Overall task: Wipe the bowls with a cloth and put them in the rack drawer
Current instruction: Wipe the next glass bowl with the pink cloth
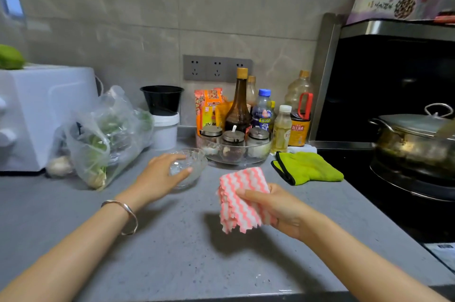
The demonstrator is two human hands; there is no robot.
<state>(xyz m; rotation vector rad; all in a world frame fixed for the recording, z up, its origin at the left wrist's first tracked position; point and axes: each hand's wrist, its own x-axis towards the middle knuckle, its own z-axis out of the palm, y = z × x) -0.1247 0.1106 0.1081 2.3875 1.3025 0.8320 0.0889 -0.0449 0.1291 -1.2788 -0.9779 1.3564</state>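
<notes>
A small clear glass bowl (194, 166) stands on the grey countertop (177, 247) in front of the spice tray. My left hand (157, 178) reaches onto it, thumb and fingers curled round its near rim. My right hand (273, 208) is held above the counter to the right and grips a folded pink-and-white zigzag cloth (242, 197), which hangs from my fingers. No rack drawer is in sight.
Behind the bowl sits a clear round tray of spice jars (234, 146) with bottles and packets. A green cloth (307, 168) lies right of it, beside the stove with a lidded pot (413, 144). A bag of vegetables (105, 139), a white appliance (41, 114) and stacked tubs (163, 117) stand left.
</notes>
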